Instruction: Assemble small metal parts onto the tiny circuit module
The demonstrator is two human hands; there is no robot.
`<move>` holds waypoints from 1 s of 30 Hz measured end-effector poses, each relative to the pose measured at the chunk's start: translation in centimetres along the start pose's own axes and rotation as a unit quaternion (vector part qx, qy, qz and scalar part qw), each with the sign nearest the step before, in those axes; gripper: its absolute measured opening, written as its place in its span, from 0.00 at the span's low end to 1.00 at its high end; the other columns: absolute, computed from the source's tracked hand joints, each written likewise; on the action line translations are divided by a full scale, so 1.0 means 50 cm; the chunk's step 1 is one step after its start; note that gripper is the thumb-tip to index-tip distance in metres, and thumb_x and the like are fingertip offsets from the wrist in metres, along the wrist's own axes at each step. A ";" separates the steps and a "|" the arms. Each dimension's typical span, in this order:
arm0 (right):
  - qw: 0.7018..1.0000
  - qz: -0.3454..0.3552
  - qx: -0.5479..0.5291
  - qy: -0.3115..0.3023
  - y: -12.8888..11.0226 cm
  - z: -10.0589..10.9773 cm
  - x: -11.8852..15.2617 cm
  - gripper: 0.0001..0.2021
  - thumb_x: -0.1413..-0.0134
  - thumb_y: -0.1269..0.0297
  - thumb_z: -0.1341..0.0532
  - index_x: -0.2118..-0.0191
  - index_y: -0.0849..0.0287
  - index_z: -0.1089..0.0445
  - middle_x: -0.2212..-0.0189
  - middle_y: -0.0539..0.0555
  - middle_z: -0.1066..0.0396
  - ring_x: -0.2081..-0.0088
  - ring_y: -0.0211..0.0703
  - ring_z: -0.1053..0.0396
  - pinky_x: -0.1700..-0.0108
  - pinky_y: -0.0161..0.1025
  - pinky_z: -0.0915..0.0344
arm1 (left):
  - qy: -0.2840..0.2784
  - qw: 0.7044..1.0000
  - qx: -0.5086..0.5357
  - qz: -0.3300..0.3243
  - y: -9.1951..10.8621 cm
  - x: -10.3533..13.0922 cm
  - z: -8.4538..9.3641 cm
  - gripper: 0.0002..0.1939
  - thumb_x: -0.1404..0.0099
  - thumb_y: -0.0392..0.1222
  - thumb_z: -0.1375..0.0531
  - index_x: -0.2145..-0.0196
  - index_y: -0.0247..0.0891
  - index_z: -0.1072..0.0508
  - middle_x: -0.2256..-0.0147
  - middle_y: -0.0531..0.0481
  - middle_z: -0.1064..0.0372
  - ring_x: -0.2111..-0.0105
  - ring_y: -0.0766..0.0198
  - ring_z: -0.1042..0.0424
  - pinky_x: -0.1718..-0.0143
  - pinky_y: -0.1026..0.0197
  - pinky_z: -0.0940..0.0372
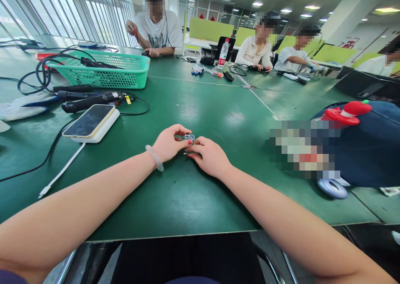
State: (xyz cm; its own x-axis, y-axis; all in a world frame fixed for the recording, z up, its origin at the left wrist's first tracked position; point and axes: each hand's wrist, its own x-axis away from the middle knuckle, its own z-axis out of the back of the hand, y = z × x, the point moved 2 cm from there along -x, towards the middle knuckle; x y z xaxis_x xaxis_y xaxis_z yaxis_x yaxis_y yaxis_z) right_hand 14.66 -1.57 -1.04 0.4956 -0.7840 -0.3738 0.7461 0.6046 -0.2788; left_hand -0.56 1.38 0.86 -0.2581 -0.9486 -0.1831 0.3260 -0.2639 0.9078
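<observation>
My left hand point(170, 143) is closed, with a small grey-and-white block-like part point(189, 137) pinched between thumb and fingertips just above the green table. Its exact kind is too small to make out. Close beside it, my right hand point(211, 155) has thumb and fingers curled towards the part's lower right. A tiny pale bit point(185, 153) shows near the right fingertips; whether they grip it, I cannot tell. A translucent bangle point(154, 158) circles my left wrist.
Left on the green table point(175, 209) are a phone point(90, 120) on a white block, black cabled tools point(93, 102) and a mint basket point(103, 69). A navy bag point(371, 146) and a purple ring-shaped object point(332, 188) lie right. A bottle point(223, 54) stands farther back, near several seated people.
</observation>
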 end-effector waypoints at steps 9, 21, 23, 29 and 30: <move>1.000 -0.015 -0.014 0.016 0.003 -0.004 -0.008 0.07 0.43 0.66 0.44 0.67 0.57 0.28 0.65 0.52 0.34 0.65 0.38 0.36 0.62 0.36 0.39 | 0.000 0.997 -0.076 0.017 -0.017 -0.007 0.006 0.12 0.49 0.40 0.37 0.66 0.36 0.28 0.64 0.47 0.27 0.63 0.61 0.29 0.58 0.56 0.35; 0.957 -0.102 -0.235 0.135 0.015 0.026 -0.007 0.06 0.46 0.67 0.43 0.72 0.57 0.30 0.69 0.50 0.35 0.76 0.32 0.43 0.71 0.34 0.40 | -0.047 0.997 -0.054 0.013 -0.003 0.003 -0.004 0.15 0.55 0.45 0.33 0.70 0.36 0.28 0.68 0.49 0.28 0.67 0.62 0.31 0.59 0.55 0.37; 0.954 -0.108 -0.245 0.133 0.015 0.026 -0.008 0.06 0.47 0.66 0.42 0.72 0.56 0.29 0.68 0.49 0.35 0.77 0.31 0.45 0.71 0.34 0.40 | -0.059 0.997 -0.037 0.015 0.000 0.004 -0.007 0.15 0.55 0.44 0.33 0.70 0.36 0.28 0.69 0.49 0.28 0.68 0.62 0.31 0.60 0.55 0.37; 0.944 -0.112 -0.278 0.137 0.016 0.031 -0.007 0.03 0.50 0.66 0.39 0.73 0.57 0.30 0.70 0.48 0.36 0.78 0.30 0.47 0.73 0.33 0.43 | -0.077 0.997 0.015 0.017 0.002 0.006 -0.011 0.15 0.55 0.41 0.33 0.69 0.35 0.30 0.70 0.49 0.29 0.69 0.64 0.31 0.62 0.56 0.35; 0.943 -0.112 -0.281 0.138 0.016 0.031 -0.007 0.03 0.51 0.66 0.39 0.73 0.57 0.30 0.70 0.48 0.36 0.78 0.30 0.47 0.73 0.33 0.43 | -0.079 0.997 0.017 0.015 0.002 0.006 -0.011 0.15 0.55 0.41 0.33 0.69 0.35 0.30 0.70 0.49 0.29 0.68 0.63 0.31 0.62 0.56 0.35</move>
State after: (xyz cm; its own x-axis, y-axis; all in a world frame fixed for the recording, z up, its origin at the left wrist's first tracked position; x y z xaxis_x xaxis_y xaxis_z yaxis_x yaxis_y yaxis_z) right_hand 15.78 -1.02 0.22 0.1608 -0.8815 -0.4439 0.4262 0.4677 -0.7743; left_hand -0.07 0.98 0.69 -0.3889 -0.9162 -0.0966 0.3055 -0.2272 0.9247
